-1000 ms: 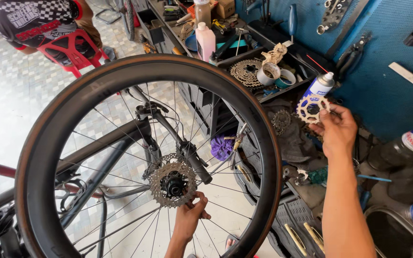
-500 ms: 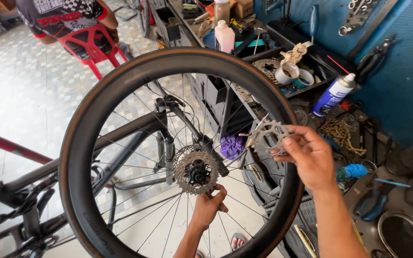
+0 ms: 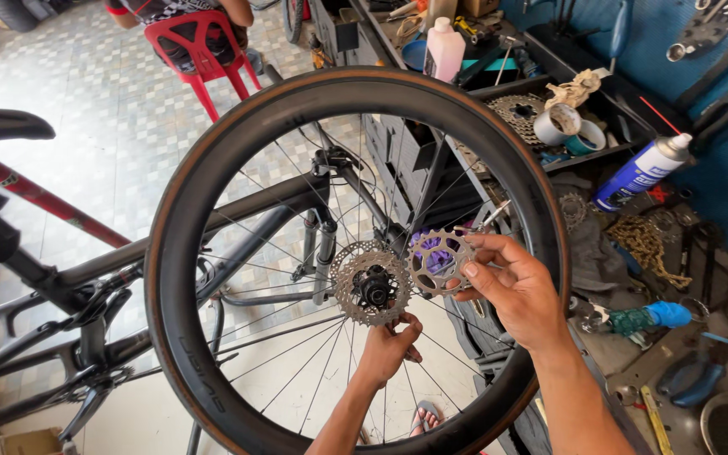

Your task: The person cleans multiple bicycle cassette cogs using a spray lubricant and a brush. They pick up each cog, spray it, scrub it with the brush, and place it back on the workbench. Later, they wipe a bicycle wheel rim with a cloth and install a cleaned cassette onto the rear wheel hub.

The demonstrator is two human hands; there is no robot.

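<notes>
At frame centre my left hand (image 3: 389,345) grips the toothed silver cassette (image 3: 370,282) on the black deep-rimmed rear wheel (image 3: 212,168), while my right hand (image 3: 511,291) pinches a loose silver sprocket (image 3: 440,261) just beside it, which I judge should go on flat, splines aligned.

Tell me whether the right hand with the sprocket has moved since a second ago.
Yes. The right hand has carried the sprocket away from the spray can on the bench, down and leftward, to just beside the cassette on the wheel.
</notes>
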